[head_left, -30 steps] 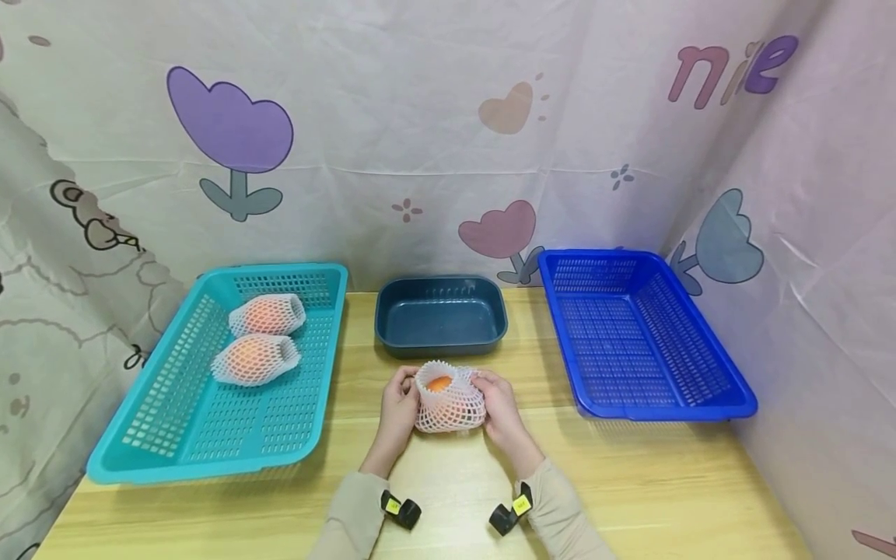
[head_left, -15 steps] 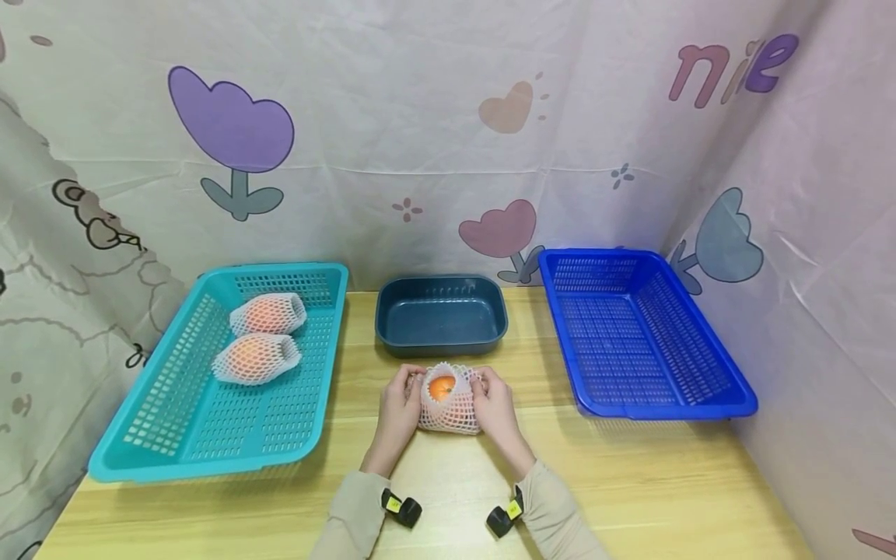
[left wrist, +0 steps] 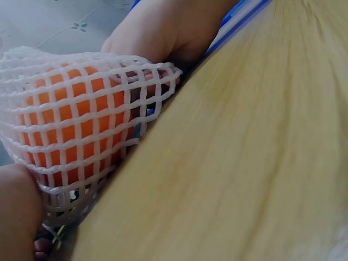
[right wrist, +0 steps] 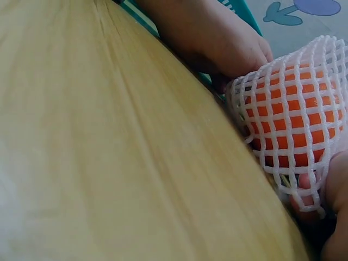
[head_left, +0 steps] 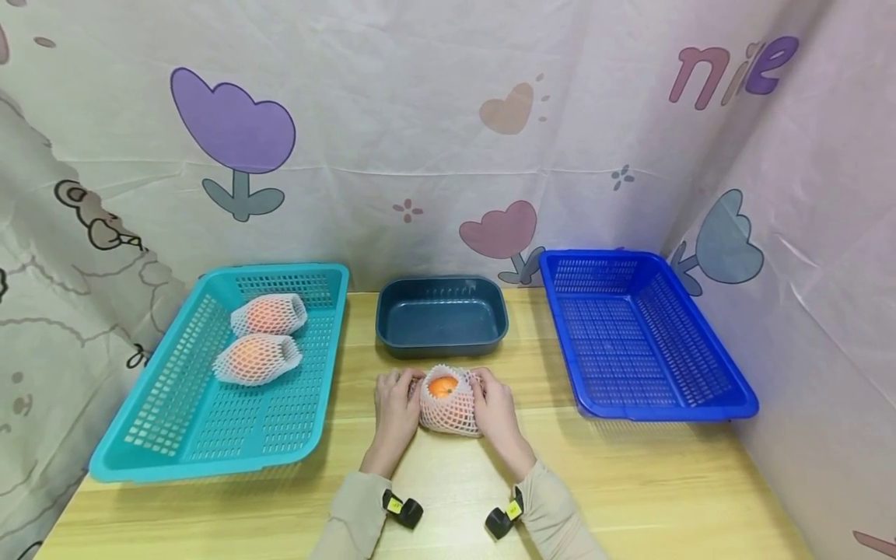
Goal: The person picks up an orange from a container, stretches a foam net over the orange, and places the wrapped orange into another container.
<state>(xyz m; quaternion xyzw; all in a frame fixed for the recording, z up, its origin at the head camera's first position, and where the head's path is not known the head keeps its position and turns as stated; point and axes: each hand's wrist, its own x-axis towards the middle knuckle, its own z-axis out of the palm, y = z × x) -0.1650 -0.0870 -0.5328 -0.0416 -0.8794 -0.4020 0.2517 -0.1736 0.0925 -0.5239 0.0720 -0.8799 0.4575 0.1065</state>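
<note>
Between both hands, above the table's middle, an orange (head_left: 442, 386) sits inside a white foam net sleeve (head_left: 451, 418). Its top shows through the round opening; the rest is behind the mesh. My left hand (head_left: 396, 411) pinches the sleeve's left end, and my right hand (head_left: 498, 412) pinches the right end. In the right wrist view, fingertips of the right hand (right wrist: 338, 187) show through the mesh at the lower end. The left wrist view has the net (left wrist: 76, 117) close up around the fruit, with part of the left hand (left wrist: 17, 209) at the edge.
A teal basket (head_left: 210, 471) on the left holds two net-wrapped fruits (head_left: 257, 359). Behind the hands stands a dark blue-green tray (head_left: 441, 344), with a blue basket (head_left: 665, 412) to its right. A printed curtain (head_left: 420, 101) hangs behind the wooden table (head_left: 630, 490).
The sleeve's opening has turned toward me and spread, so more of the orange shows. Both hands have shifted slightly on the net's ends; the left fingers now spread further left.
</note>
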